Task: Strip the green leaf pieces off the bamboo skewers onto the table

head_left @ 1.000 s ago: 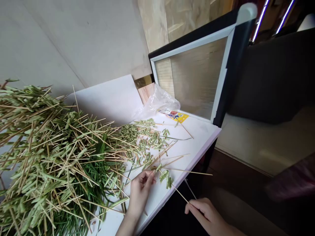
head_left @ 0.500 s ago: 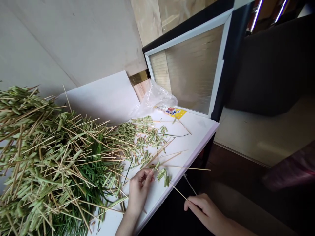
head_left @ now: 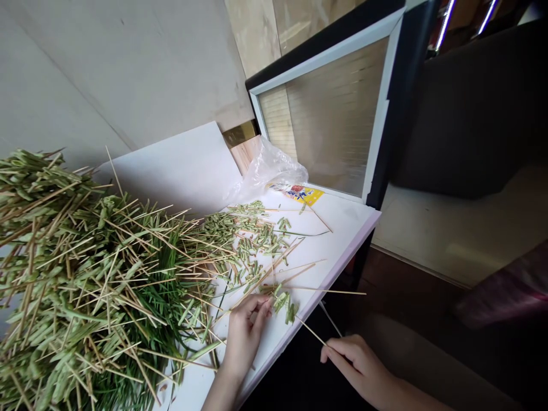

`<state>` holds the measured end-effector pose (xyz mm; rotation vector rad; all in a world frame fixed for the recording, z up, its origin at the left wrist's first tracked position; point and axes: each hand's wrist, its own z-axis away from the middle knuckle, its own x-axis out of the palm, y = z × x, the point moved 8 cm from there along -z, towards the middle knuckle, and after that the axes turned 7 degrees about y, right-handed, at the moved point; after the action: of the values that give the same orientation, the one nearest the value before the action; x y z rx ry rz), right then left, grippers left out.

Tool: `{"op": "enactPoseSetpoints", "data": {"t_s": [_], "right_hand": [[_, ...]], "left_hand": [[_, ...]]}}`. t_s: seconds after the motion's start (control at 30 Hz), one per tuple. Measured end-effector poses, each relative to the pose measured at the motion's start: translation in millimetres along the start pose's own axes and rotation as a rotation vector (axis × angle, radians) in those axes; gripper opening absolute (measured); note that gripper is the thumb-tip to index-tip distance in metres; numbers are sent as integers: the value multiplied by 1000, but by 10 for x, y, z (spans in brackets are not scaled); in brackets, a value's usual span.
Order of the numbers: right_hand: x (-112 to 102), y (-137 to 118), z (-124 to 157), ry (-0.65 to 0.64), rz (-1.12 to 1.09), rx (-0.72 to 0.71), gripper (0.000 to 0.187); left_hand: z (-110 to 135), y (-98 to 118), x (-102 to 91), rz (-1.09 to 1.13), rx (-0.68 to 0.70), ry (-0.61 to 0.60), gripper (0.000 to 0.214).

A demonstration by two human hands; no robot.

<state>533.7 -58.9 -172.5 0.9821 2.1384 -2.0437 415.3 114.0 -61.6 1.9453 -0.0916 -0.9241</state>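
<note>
My left hand rests on the white table, fingertips pinching a small green leaf piece beside a threaded bunch of green pieces. Below the table edge, my right hand is closed round the end of a thin bamboo skewer that points up toward the bunch. A big heap of green-leaf skewers fills the table's left side. Loose cut green pieces and bare skewers lie scattered between the heap and the table's edge.
A clear plastic bag and a yellow packet lie at the table's back. Behind them stands a white-framed panel with frosted glass. A white board leans against the wall. Dark floor drops off to the right.
Both hands stayed nearly still. The skewer's tip has come slightly closer to the green bunch, and my view shifted a little.
</note>
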Motion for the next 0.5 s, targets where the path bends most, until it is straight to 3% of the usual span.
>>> {"op": "enactPoseSetpoints", "data": {"t_s": [0.17,0.33,0.43,0.5], "right_hand": [[1,-23,10,-12,12,-8,45],[-38,-2,20,33,-29,21,44],[-51,12,17,85,-89,-14,46],[-15,2,11,93,-135,-77,49]], "left_hand": [[-2,4,-1,-9,19,-13,28],[-41,118,-127,-34,-25,-22,34],[27,279,-124,-53,-45,-96,33],[158,355,24,-43,-40,-210,32]]}}
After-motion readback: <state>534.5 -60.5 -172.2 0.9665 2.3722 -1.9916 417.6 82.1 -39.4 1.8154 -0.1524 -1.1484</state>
